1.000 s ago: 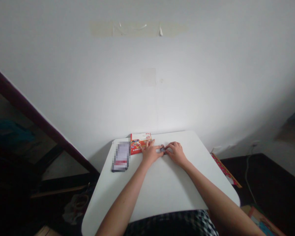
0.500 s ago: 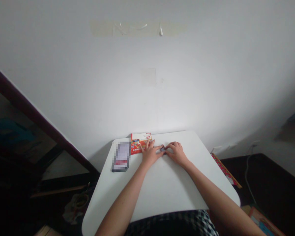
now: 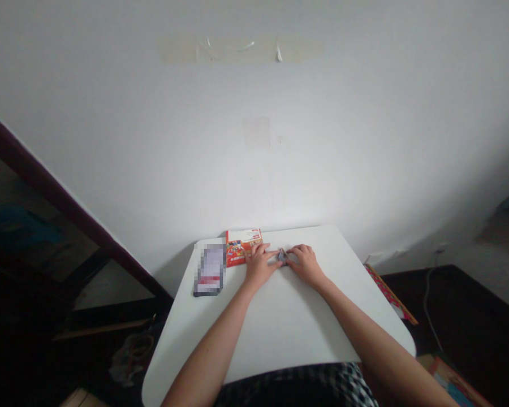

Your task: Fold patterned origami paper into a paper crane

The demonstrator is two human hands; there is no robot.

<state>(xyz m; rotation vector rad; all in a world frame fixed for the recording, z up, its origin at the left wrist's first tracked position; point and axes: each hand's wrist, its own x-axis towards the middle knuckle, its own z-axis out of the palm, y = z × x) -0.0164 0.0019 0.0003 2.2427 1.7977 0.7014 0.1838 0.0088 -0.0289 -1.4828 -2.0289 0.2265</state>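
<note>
Between my hands on the white table [image 3: 288,322] is a small greyish-purple folded piece [image 3: 282,258], perhaps paper, with a pointed top; its exact kind is too small to make out. My left hand [image 3: 259,264] pinches its left side with thumb and forefinger, the other fingers curled near the red box. From the right, my right hand [image 3: 304,263] grips its other side between thumb and fingertips. The fingertips partly hide the piece. A flat red and white box [image 3: 237,249] with colourful print lies just beyond my left hand, partly covered by its fingers.
A phone [image 3: 211,271] with a blurred screen lies left of the box. The wall [image 3: 254,181] rises directly behind the table. A dark red-framed panel [image 3: 68,203] leans at the left. On the floor at right are a cable [image 3: 426,299] and a patterned strip [image 3: 390,294].
The small piece now shows more of its pointed shape between my fingertips. My left hand's outer fingers have drawn in closer together; both hands stay in nearly the same place.
</note>
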